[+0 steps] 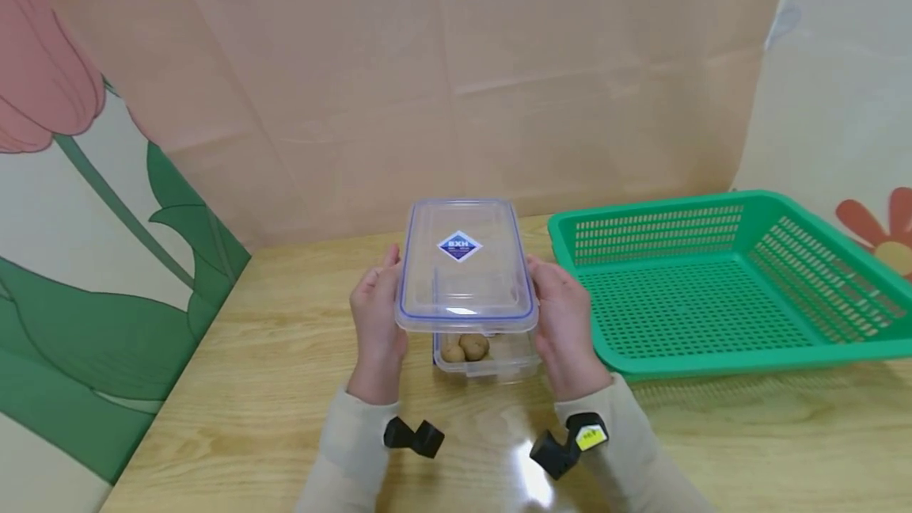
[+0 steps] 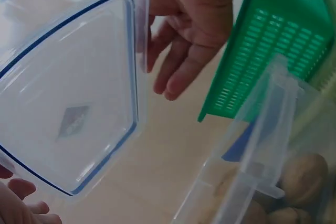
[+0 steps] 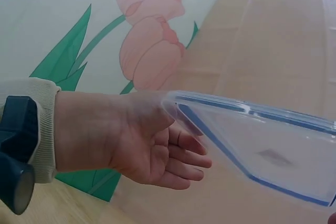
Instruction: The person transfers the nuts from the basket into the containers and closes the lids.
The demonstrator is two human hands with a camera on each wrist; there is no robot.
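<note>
A clear plastic lid [image 1: 492, 275] with a blue seal line and a diamond-shaped label is held up level between both hands. My left hand [image 1: 376, 307] grips its left edge, and my right hand [image 1: 564, 315] grips the right edge, thumbs along the rim. Under the lid stands a clear food container [image 1: 509, 355], mostly covered by it in the head view. Several round brown walnut-like pieces [image 1: 473, 347] lie inside it on the left. From the left wrist, the lid's underside [image 2: 100, 77] shows well apart from the container wall [image 2: 268, 129].
A large green mesh basket [image 1: 670, 299] sits on the wooden table [image 1: 285, 339] to the right, close beside my right hand. Behind the table hangs a plain pinkish cloth [image 1: 442, 85], with flower-printed sheets at left and right.
</note>
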